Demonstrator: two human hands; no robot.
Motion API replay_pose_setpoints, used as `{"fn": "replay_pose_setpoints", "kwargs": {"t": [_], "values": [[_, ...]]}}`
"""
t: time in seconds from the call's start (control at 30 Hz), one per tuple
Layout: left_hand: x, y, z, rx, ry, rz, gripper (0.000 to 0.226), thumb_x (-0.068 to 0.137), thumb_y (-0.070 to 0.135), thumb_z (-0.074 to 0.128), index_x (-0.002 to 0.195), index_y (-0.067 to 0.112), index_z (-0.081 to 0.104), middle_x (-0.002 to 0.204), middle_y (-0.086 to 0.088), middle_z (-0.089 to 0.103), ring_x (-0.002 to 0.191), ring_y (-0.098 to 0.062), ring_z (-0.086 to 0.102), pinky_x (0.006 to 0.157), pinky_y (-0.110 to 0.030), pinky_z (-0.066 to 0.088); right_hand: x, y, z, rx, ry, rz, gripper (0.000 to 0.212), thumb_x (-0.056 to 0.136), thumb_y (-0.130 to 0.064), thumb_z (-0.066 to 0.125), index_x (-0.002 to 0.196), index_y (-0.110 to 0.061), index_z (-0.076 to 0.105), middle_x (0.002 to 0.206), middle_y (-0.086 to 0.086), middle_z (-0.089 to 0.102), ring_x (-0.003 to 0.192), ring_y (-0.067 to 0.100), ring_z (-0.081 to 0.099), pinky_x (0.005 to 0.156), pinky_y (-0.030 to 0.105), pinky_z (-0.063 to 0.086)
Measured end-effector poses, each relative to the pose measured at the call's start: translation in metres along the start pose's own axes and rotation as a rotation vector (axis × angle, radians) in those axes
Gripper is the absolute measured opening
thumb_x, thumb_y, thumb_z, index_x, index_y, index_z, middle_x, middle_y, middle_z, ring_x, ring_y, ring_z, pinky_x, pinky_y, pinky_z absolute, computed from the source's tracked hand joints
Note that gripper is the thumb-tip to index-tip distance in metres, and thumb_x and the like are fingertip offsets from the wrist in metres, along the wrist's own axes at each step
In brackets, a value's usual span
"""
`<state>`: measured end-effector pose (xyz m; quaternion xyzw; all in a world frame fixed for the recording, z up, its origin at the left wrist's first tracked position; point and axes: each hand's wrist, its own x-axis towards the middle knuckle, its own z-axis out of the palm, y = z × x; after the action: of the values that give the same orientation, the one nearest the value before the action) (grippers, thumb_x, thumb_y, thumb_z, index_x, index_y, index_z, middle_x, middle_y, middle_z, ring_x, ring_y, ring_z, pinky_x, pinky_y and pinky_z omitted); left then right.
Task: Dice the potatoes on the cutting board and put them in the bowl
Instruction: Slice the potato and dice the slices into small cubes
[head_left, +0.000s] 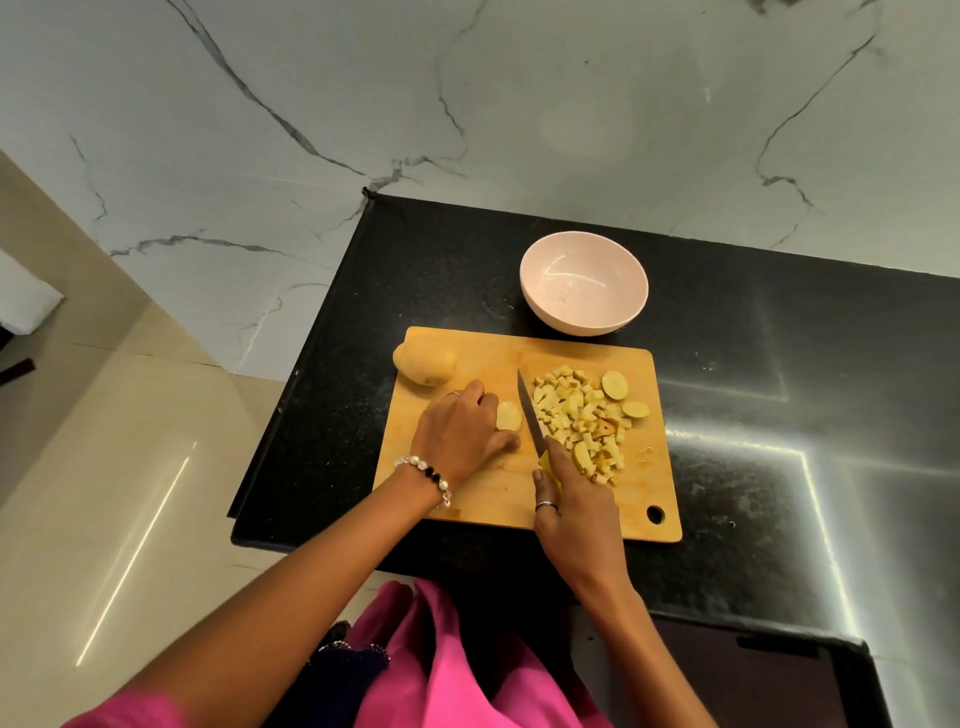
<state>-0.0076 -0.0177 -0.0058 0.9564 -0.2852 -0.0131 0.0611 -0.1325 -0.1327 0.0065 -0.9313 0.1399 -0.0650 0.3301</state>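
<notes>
Head view: right hand grasps yellow-handled steel knife, blade running near-to-far. Pale cut potato piece lies just left of it on wooden cutting board, held by left hand.

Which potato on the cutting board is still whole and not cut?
The whole potato at the board's far left corner, untouched. The other piece, under the left hand, is already cut, and the rest lies diced.

No readable text, labels, brands or numbers anywhere.
</notes>
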Motion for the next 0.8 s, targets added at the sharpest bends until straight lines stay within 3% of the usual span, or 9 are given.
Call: {"fn": "replay_pose_setpoints", "kwargs": {"t": [0.17, 0.4, 0.6, 0.73, 0.8], "values": [[-0.003, -0.004, 0.004, -0.293, 0.03, -0.077, 0.064, 0.08, 0.053, 0.062, 0.133, 0.021, 0.048, 0.116, -0.001, 0.049, 0.095, -0.016, 0.053, 0.079, -0.029, 0.047, -0.002, 0.001, 0.003, -0.157, -0.107, 0.027, 0.052, 0.1, -0.029, 0.035, 0.15, -0.024, 0.022, 0.083, 0.012, 0.068, 0.077, 0.034, 0.062, 0.062, 0.041, 0.045], [0.001, -0.004, 0.009, -0.375, 0.054, -0.11, 0.056, 0.075, 0.051, 0.069, 0.124, 0.026, 0.059, 0.108, 0.004, 0.049, 0.089, -0.014, 0.053, 0.075, -0.029, 0.047, 0.0, -0.004, 0.002, -0.231, -0.175, 0.047, 0.055, 0.1, -0.029, 0.031, 0.151, -0.023, 0.013, 0.089, 0.012, 0.066, 0.081, 0.033, 0.061, 0.064, 0.039, 0.043], [0.006, -0.011, 0.009, -0.438, 0.015, -0.079, 0.052, 0.076, 0.044, 0.07, 0.123, 0.023, 0.061, 0.108, 0.006, 0.051, 0.092, -0.011, 0.052, 0.073, -0.027, 0.046, -0.002, -0.019, 0.01, -0.458, -0.242, 0.028, 0.065, 0.095, -0.013, 0.03, 0.151, -0.014, -0.002, 0.096, 0.013, 0.061, 0.084, 0.032, 0.059, 0.059, 0.034, 0.032], [0.006, -0.009, 0.009, -0.434, 0.032, -0.097, 0.049, 0.077, 0.043, 0.07, 0.122, 0.024, 0.062, 0.105, 0.006, 0.053, 0.089, -0.011, 0.053, 0.072, -0.03, 0.049, 0.003, -0.018, 0.021, -0.479, -0.165, -0.031, 0.067, 0.09, -0.008, 0.033, 0.151, -0.008, 0.004, 0.086, 0.014, 0.062, 0.074, 0.033, 0.06, 0.052, 0.034, 0.028], [0.004, -0.008, 0.01, -0.442, 0.056, -0.107, 0.048, 0.077, 0.043, 0.07, 0.12, 0.024, 0.063, 0.103, 0.006, 0.053, 0.087, -0.011, 0.053, 0.071, -0.029, 0.048, -0.003, -0.014, 0.023, -0.517, -0.122, -0.059, 0.072, 0.08, -0.009, 0.046, 0.148, -0.003, 0.022, 0.067, 0.013, 0.059, 0.054, 0.033, 0.056, 0.041, 0.029, 0.014]]}}
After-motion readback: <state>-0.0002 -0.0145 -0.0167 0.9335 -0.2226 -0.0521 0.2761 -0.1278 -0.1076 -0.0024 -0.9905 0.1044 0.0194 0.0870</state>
